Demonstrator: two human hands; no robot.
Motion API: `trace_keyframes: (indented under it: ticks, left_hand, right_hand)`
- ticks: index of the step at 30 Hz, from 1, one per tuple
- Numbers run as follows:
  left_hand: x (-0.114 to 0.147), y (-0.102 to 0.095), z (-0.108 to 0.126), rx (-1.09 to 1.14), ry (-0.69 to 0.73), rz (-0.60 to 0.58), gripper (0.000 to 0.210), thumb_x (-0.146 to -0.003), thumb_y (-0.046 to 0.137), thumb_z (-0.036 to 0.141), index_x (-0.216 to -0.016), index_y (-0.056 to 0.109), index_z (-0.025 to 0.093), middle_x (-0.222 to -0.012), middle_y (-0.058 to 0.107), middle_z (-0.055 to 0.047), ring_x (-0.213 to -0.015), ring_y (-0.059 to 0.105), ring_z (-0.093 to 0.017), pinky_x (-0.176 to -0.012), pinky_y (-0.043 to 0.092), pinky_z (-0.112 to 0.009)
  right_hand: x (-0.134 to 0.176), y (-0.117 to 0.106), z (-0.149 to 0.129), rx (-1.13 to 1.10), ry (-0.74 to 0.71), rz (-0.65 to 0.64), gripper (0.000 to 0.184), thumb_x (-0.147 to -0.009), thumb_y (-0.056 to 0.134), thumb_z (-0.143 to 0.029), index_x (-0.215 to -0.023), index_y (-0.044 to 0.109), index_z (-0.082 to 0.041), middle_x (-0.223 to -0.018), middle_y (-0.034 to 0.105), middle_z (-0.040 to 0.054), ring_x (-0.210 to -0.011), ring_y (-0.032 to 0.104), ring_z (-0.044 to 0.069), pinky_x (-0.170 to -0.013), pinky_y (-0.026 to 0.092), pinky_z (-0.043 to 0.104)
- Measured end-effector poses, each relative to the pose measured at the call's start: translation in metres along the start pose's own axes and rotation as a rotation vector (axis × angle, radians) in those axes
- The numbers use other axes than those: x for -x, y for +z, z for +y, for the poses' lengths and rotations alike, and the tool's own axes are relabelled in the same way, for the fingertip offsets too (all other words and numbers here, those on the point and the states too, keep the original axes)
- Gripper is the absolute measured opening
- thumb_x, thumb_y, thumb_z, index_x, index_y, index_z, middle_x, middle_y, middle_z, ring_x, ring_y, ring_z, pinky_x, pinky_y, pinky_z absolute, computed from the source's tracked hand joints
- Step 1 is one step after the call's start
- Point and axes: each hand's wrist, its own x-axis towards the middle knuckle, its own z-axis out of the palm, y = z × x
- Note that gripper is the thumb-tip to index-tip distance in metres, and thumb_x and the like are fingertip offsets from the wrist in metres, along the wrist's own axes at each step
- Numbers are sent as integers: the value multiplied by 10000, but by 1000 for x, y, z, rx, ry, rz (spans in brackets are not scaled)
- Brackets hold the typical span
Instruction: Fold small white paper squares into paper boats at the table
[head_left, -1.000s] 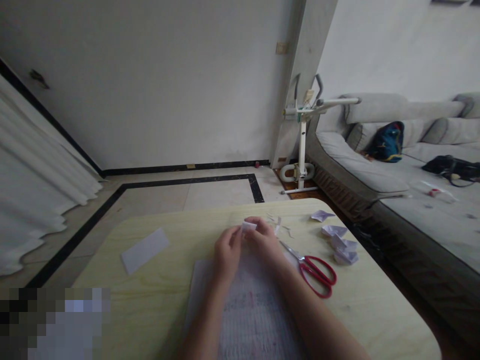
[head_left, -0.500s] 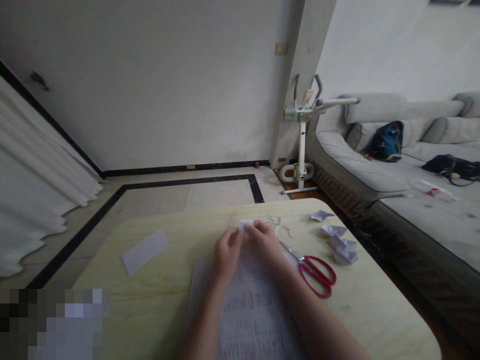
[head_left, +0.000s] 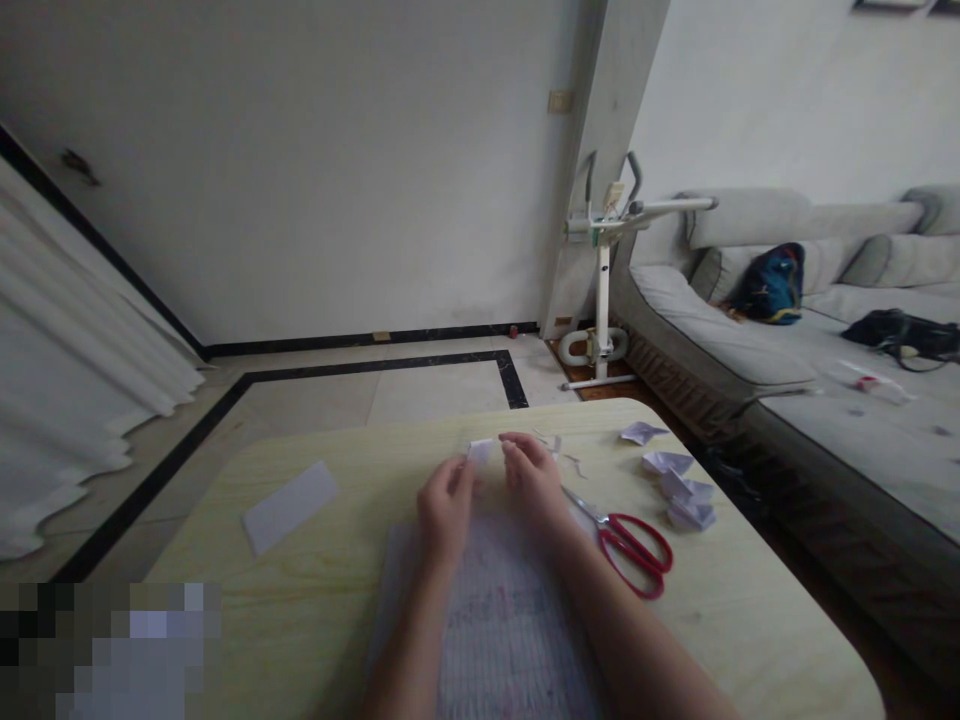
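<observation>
A small folded piece of white paper [head_left: 481, 451] is pinched in the fingertips of my left hand [head_left: 445, 500], above the far part of the table. My right hand [head_left: 534, 478] is just to its right, fingers bent and a little apart, with a gap between them and the paper. Under my forearms lies a written sheet [head_left: 510, 640]. Red-handled scissors [head_left: 634, 550] rest beside my right forearm, blades pointing away to the left. Thin paper scraps [head_left: 574, 464] lie beyond my right hand.
Several folded paper shapes [head_left: 679, 487] stand along the right side of the wooden table [head_left: 300, 620]. A flat white paper strip [head_left: 290, 505] lies at the left. Past the table are a grey sofa [head_left: 847, 440] and a white exercise machine [head_left: 603, 270].
My right hand has let go of the folded paper and moved slightly right. My left hand has shifted a little left with the paper.
</observation>
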Motion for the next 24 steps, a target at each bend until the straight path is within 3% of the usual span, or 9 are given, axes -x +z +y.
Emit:
trace_keyframes:
  ticks: [5,9,12,18,22,24]
  left_hand:
    - [3,2,-1,-142,169,-23,234,-829,518,354,-899,679,199,-817,710,-41,-713,660,-172,-652,475,-238]
    - [4,5,-1,-144,216,-36,216,-816,530,298,-935,676,192,-899,709,-61,-830,656,-190,-747,485,-265]
    - [4,6,-1,-39,179,-25,226,-806,541,307,-942,660,173,-934,694,-79,-871,644,-195,-789,487,-284]
    - [-1,5,1,116,-15,31,414,-757,603,394,-1088,574,147,-913,672,-87,-799,639,-193,-702,507,-287]
    - [-4,2,2,72,-50,-2,289,-766,581,391,-894,649,141,-860,678,-77,-821,625,-198,-744,482,-290]
    - [-4,1,3,68,-44,-40,257,-765,581,386,-818,647,143,-808,674,-61,-790,620,-189,-727,477,-280]
  right_hand:
    - [3,2,1,33,-41,-98,290,-766,573,-398,-952,594,-176,-614,531,-31,-489,446,91,-462,331,212]
    - [1,1,7,61,-79,-87,210,-739,596,-352,-865,564,-188,-641,553,-25,-525,489,107,-497,376,222]
    - [0,1,11,103,-125,-60,112,-721,559,-233,-823,556,-186,-660,523,-30,-564,485,108,-524,389,219]
    - [7,4,9,128,-98,-134,443,-686,520,-132,-1119,494,-219,-621,425,-72,-517,414,87,-470,329,185]
    - [6,4,7,110,-66,-118,408,-712,555,-190,-1118,513,-212,-645,473,-60,-518,449,89,-472,350,192]
    - [4,2,7,142,-50,-89,290,-741,558,-247,-1024,574,-187,-641,519,-40,-527,480,102,-487,375,208]
